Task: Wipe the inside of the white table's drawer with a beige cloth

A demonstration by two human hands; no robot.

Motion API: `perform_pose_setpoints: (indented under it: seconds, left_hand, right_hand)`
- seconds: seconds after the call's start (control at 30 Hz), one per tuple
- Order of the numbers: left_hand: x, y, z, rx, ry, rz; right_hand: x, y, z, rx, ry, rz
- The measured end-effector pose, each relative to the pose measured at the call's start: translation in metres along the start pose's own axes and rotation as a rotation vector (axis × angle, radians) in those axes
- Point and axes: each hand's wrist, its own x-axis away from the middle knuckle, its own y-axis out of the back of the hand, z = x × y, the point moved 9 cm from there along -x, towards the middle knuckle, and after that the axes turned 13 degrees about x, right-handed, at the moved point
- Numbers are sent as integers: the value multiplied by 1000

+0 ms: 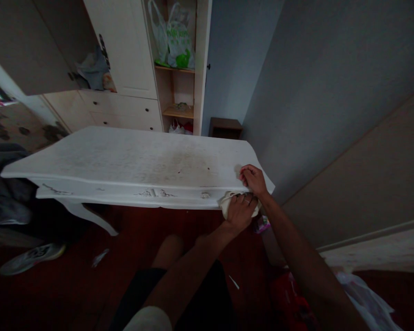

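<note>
Left grip (240,211): holding cloth (224,206), bunched under its fingers against the table (141,154) front, probably for firm contact | Right grip (254,179): curled just beyond, at table edge, perhaps bracing; cannot tell if holding anything

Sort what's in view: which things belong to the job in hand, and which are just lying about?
In use:
- pale cloth, under the left hand at the desk's front
- white desk, the right hand at its top's near edge

Lying about:
- shoe on the floor
- green-printed plastic bag on a shelf
</note>
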Motion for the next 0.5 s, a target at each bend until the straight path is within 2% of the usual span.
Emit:
perform_pose_setpoints:
  seconds: [0.23,0.37,0.5]
  left_hand:
    - [32,20,35,-55,37,-31]
    - [53,42,60,-71,149,-84]
    - [72,66,75,-104,239,-146]
  right_hand:
    - [0,1,-1,20,17,-4]
    - [1,2,1,20,26,-16]
    - [2,4,1,17,16,-35]
